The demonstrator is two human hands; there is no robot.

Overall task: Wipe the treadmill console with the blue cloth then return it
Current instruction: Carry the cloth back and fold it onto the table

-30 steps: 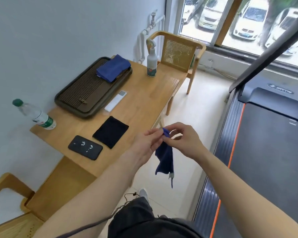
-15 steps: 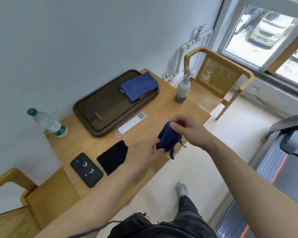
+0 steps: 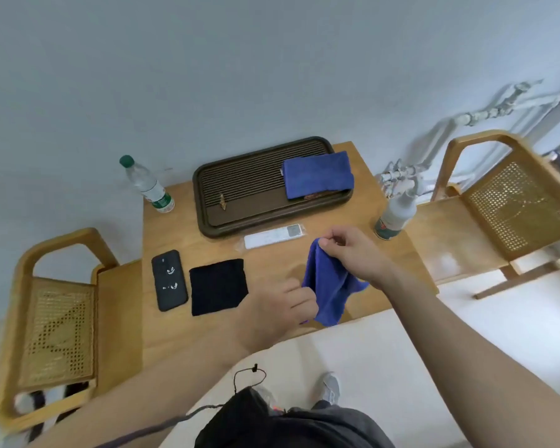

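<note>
A blue cloth (image 3: 328, 286) hangs crumpled over the front right part of the wooden table (image 3: 181, 337). My right hand (image 3: 356, 253) pinches its top corner. My left hand (image 3: 278, 315) grips its lower left edge, close to the table top. The treadmill is out of view. A second, folded blue cloth (image 3: 317, 174) lies on the right end of a dark slatted tray (image 3: 240, 195) at the back of the table.
On the table lie a black cloth (image 3: 218, 286), a black phone (image 3: 169, 279), a white remote (image 3: 274, 236), a water bottle (image 3: 147, 185) and a spray bottle (image 3: 396, 215). Wooden cane chairs (image 3: 518, 202) flank the table. White pipes run along the wall at the right.
The view has swung left from the treadmill to face the table. Both hands have carried the blue cloth over the table's front right part and spread apart along it.
</note>
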